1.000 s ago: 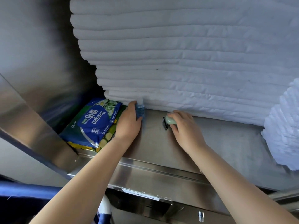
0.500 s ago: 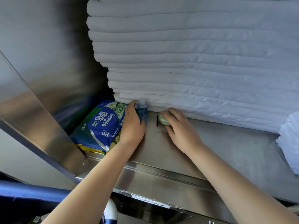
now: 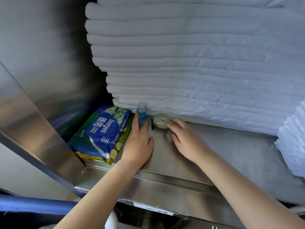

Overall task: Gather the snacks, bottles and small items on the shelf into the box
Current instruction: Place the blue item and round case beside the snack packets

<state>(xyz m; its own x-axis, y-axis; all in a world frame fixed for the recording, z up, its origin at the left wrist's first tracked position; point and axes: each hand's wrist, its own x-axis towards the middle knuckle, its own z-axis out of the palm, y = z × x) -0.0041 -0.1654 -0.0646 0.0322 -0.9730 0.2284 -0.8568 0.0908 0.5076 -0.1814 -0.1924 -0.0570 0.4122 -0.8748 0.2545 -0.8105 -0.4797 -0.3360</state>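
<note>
On the steel shelf, at the foot of stacked white linen, left hand lies with near-straight fingers touching the small blue bottle. Right hand, fingers loosely spread, touches the pale green oval case; wipes pack lies just left of the bottle.

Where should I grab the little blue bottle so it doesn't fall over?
Grip the blue bottle round its middle, below the clear cap, coming from the front. It stands upright with the stack of white linens right behind it and the wipes pack on its left, so the front is the open side for your fingers.
</note>
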